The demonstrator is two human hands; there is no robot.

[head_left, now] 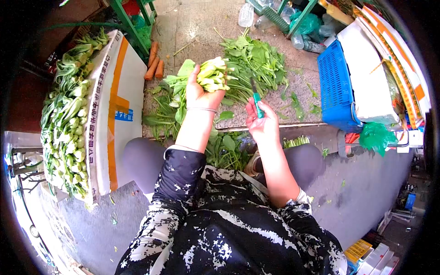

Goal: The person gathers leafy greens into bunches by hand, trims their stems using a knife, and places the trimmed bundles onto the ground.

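My left hand is closed around a bunch of leafy greens, the pale cut stems facing right and the leaves hanging to the left. In my right hand is a small knife with a green handle, its dark blade pointing up and away from me. The knife is apart from the bunch. Beyond both hands a pile of loose leafy greens lies on the stone ledge. More greens are below, between my knees.
At left a white foam box is topped with bok choy. Several carrots lie near a green metal frame. On the right stand a blue crate and a green plastic bag. Plastic bottles lie at the back.
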